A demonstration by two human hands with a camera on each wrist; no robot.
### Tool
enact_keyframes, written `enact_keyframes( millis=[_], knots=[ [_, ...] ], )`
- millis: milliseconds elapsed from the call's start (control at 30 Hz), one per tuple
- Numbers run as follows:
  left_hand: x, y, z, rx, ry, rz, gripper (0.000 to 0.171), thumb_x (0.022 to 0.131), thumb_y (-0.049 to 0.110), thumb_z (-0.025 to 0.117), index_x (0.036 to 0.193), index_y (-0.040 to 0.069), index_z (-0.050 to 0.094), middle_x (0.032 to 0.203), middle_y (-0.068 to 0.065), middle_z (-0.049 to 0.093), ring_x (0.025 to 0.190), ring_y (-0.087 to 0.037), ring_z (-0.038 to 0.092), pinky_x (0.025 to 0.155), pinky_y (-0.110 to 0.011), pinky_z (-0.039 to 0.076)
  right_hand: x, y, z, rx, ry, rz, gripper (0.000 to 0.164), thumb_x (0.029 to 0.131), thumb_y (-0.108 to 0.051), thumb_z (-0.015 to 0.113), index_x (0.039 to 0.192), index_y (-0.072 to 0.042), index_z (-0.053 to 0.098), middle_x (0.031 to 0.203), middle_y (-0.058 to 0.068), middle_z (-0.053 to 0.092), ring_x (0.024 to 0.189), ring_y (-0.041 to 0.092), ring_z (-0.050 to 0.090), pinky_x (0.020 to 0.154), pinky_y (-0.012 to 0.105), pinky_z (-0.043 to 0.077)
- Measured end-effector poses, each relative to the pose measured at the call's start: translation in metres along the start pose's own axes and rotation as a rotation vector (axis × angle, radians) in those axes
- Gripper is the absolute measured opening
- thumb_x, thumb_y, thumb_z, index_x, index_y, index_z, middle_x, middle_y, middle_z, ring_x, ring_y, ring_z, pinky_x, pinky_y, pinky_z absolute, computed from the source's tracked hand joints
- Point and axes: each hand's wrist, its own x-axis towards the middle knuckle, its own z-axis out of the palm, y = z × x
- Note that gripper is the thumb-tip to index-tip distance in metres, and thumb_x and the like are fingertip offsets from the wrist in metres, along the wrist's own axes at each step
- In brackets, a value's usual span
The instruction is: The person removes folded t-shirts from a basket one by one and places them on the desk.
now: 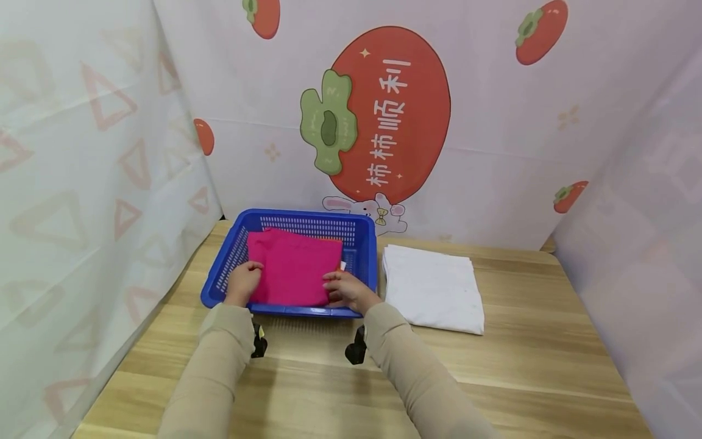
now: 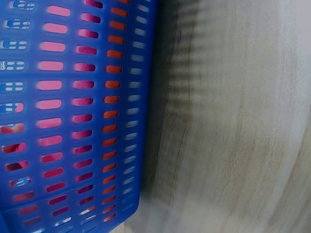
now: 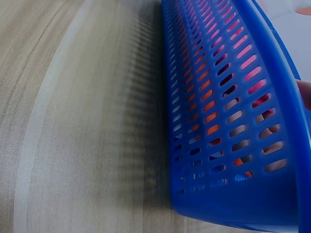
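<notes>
A folded bright pink cloth (image 1: pixel 298 268) lies in a blue plastic basket (image 1: pixel 371 256) with slotted walls. At the cloth's left edge, my left hand (image 1: pixel 243 284) reaches over the front rim and pinches it with the fingertips. My right hand (image 1: pixel 349 291) holds the right edge, its fingers curled at the front right corner. Orange and pink fabric shows through the slots of the basket wall (image 2: pixel 92 73) in the left wrist view. Through the wall (image 3: pixel 286 121) in the right wrist view, parts of the right fingers are visible inside.
A folded white cloth (image 1: pixel 433 289) lies on the wooden table (image 1: pixel 537 341), just right of the basket. Behind the table hangs a white curtain (image 1: pixel 493 183) printed with persimmons. More white sheeting (image 1: pixel 71 244) bounds the left side.
</notes>
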Motion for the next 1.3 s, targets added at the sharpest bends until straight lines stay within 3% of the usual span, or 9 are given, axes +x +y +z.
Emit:
enact_keyframes(
  millis=[200,400,467,567,667,800,967,1133,1300],
  knots=[
    [0.008,-0.002,-0.003,-0.022,-0.113,-0.010,0.041,0.085,0.010,0.033,0.121,-0.003,0.045,0.127,-0.023,0.037,0.106,-0.033,0.037,0.081,-0.041,0.036,0.000,-0.003,0.000,0.024,0.005,0.004,0.037,0.087,-0.003,0.045,0.124,0.001,0.041,0.112,0.025,0.045,0.092,0.033,0.053,0.073,0.043,0.046],
    [0.017,-0.003,-0.014,0.019,-0.306,-0.032,0.045,0.083,0.007,0.031,0.127,-0.004,0.036,0.132,-0.027,0.025,0.115,-0.035,0.028,0.092,-0.044,0.027,0.002,-0.003,-0.001,0.005,0.013,0.007,0.036,0.086,-0.004,0.047,0.121,0.001,0.042,0.105,0.022,0.049,0.087,0.030,0.054,0.073,0.044,0.046],
    [0.016,-0.001,-0.018,0.072,-0.360,-0.017,0.047,0.083,0.007,0.032,0.128,-0.004,0.034,0.132,-0.028,0.024,0.115,-0.036,0.028,0.092,-0.044,0.027,0.002,-0.004,0.000,-0.007,0.018,0.003,0.035,0.086,-0.004,0.047,0.120,0.002,0.043,0.101,0.019,0.050,0.085,0.028,0.055,0.073,0.044,0.046],
    [0.014,0.002,-0.025,0.076,-0.415,-0.038,0.048,0.084,0.007,0.033,0.131,-0.003,0.031,0.131,-0.028,0.024,0.108,-0.037,0.034,0.082,-0.045,0.037,0.002,-0.005,0.001,-0.021,0.024,0.005,0.034,0.086,-0.005,0.047,0.119,0.001,0.043,0.098,0.017,0.051,0.083,0.027,0.055,0.072,0.043,0.046],
    [0.012,0.002,-0.029,0.045,-0.400,-0.056,0.047,0.084,0.007,0.035,0.130,-0.002,0.032,0.129,-0.028,0.027,0.100,-0.037,0.041,0.067,-0.041,0.045,0.002,-0.006,0.002,-0.027,0.026,0.002,0.033,0.086,-0.005,0.047,0.118,0.002,0.044,0.097,0.017,0.052,0.082,0.027,0.055,0.072,0.043,0.046],
    [0.011,-0.001,-0.030,0.000,-0.306,-0.086,0.043,0.082,0.005,0.038,0.124,-0.004,0.042,0.118,-0.026,0.041,0.079,-0.027,0.049,0.056,-0.033,0.045,0.004,-0.005,0.004,-0.036,0.046,0.001,0.033,0.085,-0.004,0.048,0.117,0.003,0.044,0.098,0.018,0.052,0.082,0.026,0.055,0.074,0.044,0.045],
    [0.011,-0.002,-0.028,-0.098,-0.254,-0.169,0.041,0.081,0.004,0.040,0.120,-0.003,0.047,0.104,-0.020,0.048,0.055,-0.017,0.044,0.050,-0.029,0.043,0.009,-0.004,0.005,-0.049,0.057,0.002,0.034,0.085,-0.004,0.048,0.117,0.004,0.041,0.095,0.014,0.049,0.080,0.024,0.053,0.072,0.042,0.046],
    [0.012,-0.001,-0.025,-0.112,-0.256,-0.143,0.040,0.082,0.005,0.043,0.120,-0.005,0.047,0.119,-0.022,0.043,0.071,-0.019,0.049,0.056,-0.027,0.044,0.013,-0.004,0.006,-0.054,0.081,0.004,0.037,0.086,-0.008,0.049,0.120,0.002,0.038,0.097,0.013,0.047,0.078,0.024,0.053,0.068,0.040,0.047],
    [0.014,-0.003,-0.021,-0.172,-0.301,-0.124,0.042,0.085,0.007,0.043,0.125,-0.004,0.040,0.127,-0.023,0.035,0.093,-0.025,0.046,0.070,-0.030,0.043,0.015,-0.007,0.007,-0.069,0.094,0.008,0.041,0.087,-0.013,0.049,0.124,-0.001,0.037,0.106,0.016,0.046,0.078,0.025,0.054,0.065,0.039,0.048]
  ],
)
